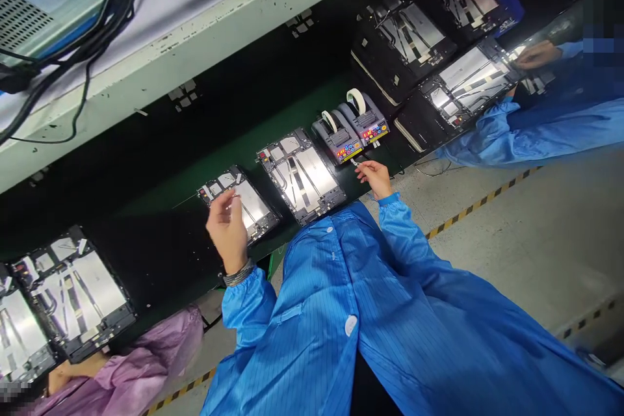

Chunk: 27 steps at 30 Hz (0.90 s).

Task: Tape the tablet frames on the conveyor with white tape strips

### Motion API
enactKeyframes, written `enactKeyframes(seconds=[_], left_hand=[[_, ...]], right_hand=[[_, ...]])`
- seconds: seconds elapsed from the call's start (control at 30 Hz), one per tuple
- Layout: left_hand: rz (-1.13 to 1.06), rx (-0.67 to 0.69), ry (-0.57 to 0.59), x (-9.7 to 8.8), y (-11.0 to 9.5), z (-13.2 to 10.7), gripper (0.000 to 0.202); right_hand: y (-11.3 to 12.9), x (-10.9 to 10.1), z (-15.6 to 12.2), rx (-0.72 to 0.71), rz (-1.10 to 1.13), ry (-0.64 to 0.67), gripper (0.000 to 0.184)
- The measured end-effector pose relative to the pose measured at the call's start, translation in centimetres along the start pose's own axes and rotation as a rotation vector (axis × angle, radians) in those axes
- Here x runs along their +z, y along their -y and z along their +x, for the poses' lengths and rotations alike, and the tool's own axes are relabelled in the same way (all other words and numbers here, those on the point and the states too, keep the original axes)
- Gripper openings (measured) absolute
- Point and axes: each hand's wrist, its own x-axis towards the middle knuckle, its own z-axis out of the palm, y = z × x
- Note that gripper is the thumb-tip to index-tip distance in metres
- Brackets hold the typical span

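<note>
While the right hand [375, 179] is at the tape dispenser [336, 140] just ahead of it, what's its grip?
– Thumb and fingers pinched, looks like on a pale strip [354, 162] at the dispenser's front. I'd hold it by the very end, draw it off straight and not let it fold.
– Left hand [228, 234]?
– Fingers curled, blurred. Can't tell if it holds anything. Best hover light, no pressure on exposed parts.
– Work pieces?
– Left device [253, 205] lies right under the left hand's fingers, partly hidden. Middle device [312, 169] lies between the hands, in full view.
– Look?
– Both open, bright silver plates, dark edges. Middle one: dark strips running in a V across the silver, red spot at the far corner on the left hand's side.
</note>
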Motion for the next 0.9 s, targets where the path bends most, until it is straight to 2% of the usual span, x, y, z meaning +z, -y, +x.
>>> enactKeyframes(seconds=[0.1,0.17,0.2,0.27,0.33,0.43,0.5,0.53,0.6,0.7,0.77,0.83,0.9], left_hand=[[-0.017,0.161,0.305,3.2,-5.0,-2.0,0.037],[-0.045,0.3,0.51,5.6,-7.2,-2.8,0.049],[-0.057,0.361,0.561,6.5,-7.9,-2.9,0.049],[-0.084,0.437,0.636,7.6,-8.4,-2.9,0.036],[-0.116,0.462,0.649,7.3,-8.4,-2.9,0.023],[-0.107,0.385,0.568,4.3,-7.9,-3.4,0.017],[-0.053,0.27,0.448,0.9,-6.9,-4.1,0.014],[-0.032,0.204,0.36,-1.2,-6.0,-4.7,0.012],[-0.004,0.039,0.103,-5.7,-3.5,-6.4,0.012],[0.038,-0.253,-0.331,-12.1,2.1,-10.2,0.025],[0.078,-0.45,-0.521,-15.3,6.0,-12.7,0.027],[0.117,-0.651,-0.589,-17.1,8.9,-14.5,0.028],[0.185,-0.78,-0.508,-17.3,10.2,-15.5,0.033]], right_hand=[[4.7,1.5,-4.5,-0.082,-0.004,0.181,0.029],[7.6,3.1,-7.7,-0.112,-0.054,0.335,0.03],[8.7,3.9,-9.1,-0.125,-0.078,0.399,0.029],[10.2,5.5,-11.4,-0.128,-0.084,0.482,0.029],[10.7,6.8,-12.8,-0.1,-0.06,0.556,0.03],[10.5,7.4,-13.2,-0.009,-0.041,0.752,0.033],[10.4,6.6,-13.0,0.042,-0.061,0.822,0.035],[10.3,5.9,-12.8,0.052,-0.082,0.806,0.034],[10.3,4.1,-12.4,0.037,-0.143,0.699,0.03],[10.3,1.2,-10.4,-0.032,-0.202,0.498,0.024],[10.4,-0.3,-7.9,-0.079,-0.203,0.381,0.021],[10.5,-1.3,-5.4,-0.12,-0.224,0.3,0.018],[10.9,-2.3,-3.6,-0.15,-0.266,0.257,0.017]])
